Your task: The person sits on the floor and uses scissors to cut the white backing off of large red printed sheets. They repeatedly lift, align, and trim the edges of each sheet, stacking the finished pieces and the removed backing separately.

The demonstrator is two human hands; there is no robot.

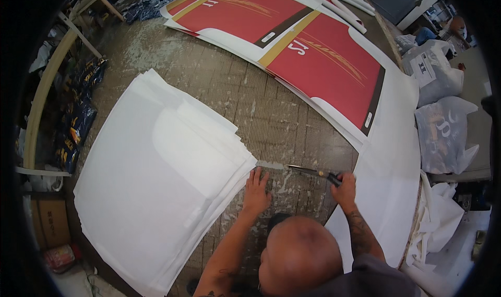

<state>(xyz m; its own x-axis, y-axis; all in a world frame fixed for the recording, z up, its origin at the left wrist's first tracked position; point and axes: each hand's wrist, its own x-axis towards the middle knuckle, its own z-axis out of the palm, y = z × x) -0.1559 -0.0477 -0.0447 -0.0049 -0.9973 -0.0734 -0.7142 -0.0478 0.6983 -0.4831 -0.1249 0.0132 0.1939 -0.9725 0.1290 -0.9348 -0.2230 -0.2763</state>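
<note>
My right hand (344, 187) holds large fabric shears (319, 173) by their dark handles, over the worn table top. The blades lie nearly together and point left, towards a stack of large white sheets (133, 172). At the right corner of that stack is my left hand (257, 191), resting flat with its fingers apart, the fingertips at the sheets' edge. Beyond both hands lie printed red panels (325, 66) with gold and dark bands, on white sheets. A long white sheet (391, 172) runs down the table to the right of my right hand.
Filled plastic bags (442, 136) stand beyond the table's right edge. Packed dark garments (80, 113) lie along the left side, near a curved wooden strip (47, 101). A cardboard box (51, 222) is at lower left. Part of another person (458, 29) shows at the upper right.
</note>
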